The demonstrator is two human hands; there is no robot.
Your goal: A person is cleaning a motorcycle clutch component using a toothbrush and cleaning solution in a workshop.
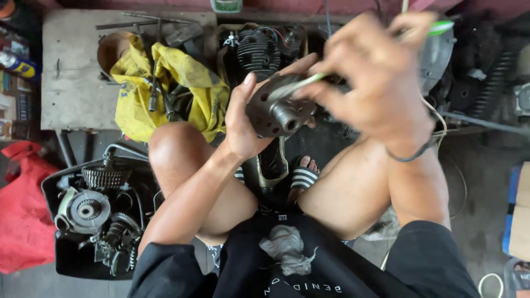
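Here the left hand [243,124] grips a round metal hub [279,110] above the knees, keeping it steady, while the blurred right hand [375,77] pinches probably a green brush [309,81] against the hub.

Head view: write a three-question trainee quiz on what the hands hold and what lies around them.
1. True or false: the left hand grips the round metal part.
2. What does the right hand hold? A) a hammer B) a thin green-tipped tool C) a rag
3. Fill in: the black tray by the left knee holds ____.

Key
1. True: its fingers wrap the part's left side.
2. B; the tool's other end reaches the part, though the hand is blurred.
3. Gears and other engine pieces.
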